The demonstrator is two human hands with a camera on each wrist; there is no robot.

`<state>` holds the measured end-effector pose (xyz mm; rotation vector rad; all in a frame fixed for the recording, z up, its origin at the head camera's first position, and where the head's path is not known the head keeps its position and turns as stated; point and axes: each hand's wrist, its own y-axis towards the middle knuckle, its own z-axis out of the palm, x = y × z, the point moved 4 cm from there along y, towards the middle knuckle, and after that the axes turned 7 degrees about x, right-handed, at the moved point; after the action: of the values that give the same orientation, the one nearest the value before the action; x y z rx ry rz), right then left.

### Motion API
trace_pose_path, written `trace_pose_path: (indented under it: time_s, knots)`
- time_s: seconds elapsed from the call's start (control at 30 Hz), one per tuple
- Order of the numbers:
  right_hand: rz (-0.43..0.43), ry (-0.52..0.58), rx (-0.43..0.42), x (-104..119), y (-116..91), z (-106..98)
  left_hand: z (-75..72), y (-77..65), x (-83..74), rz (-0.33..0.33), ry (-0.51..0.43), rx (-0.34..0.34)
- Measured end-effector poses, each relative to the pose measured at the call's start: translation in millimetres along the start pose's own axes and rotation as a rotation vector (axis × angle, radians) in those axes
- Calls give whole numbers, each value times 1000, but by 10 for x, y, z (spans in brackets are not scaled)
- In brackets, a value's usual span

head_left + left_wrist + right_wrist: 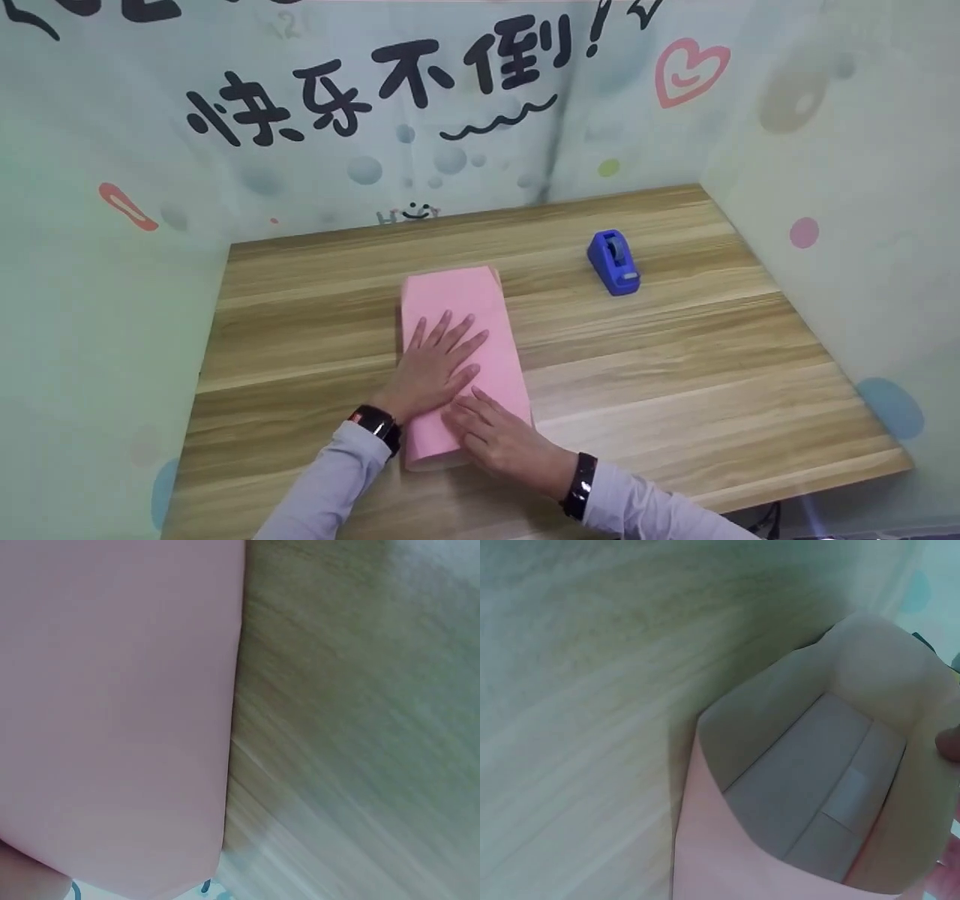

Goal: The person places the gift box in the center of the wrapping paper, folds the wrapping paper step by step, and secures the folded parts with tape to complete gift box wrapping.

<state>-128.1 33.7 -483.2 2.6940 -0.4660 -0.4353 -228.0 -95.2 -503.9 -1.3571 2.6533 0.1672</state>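
Toward the front edge of the worktop (675, 390), resting a wide-spread left hand (439, 367) on the bag (472, 296), pinching its open rim with the right hand (506, 442).

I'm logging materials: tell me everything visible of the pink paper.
The pink paper looks smooth, with a paler inner side. It forms a long sleeve lying on the wooden table, its length running away from the person. Its near end gapes open, extending past a pale, seamed, box-like thing inside. The left hand lies on top, fingers spread; the right hand pinches it at the open end.
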Motion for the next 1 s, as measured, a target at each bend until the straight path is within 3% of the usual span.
trace_pose_path:
  time_s: [0.3, 0.57, 1.0]
  knots:
    - [-14, 3, 77, 7, -18, 66, -2, 13, 9, -13, 27, 58]
    - [-15, -5, 87, 18, -19, 90, -35, 134, 8, -1, -24, 14]
    - [-13, -26, 101, 13, -18, 83, -2, 246, -59, 42, -44, 35]
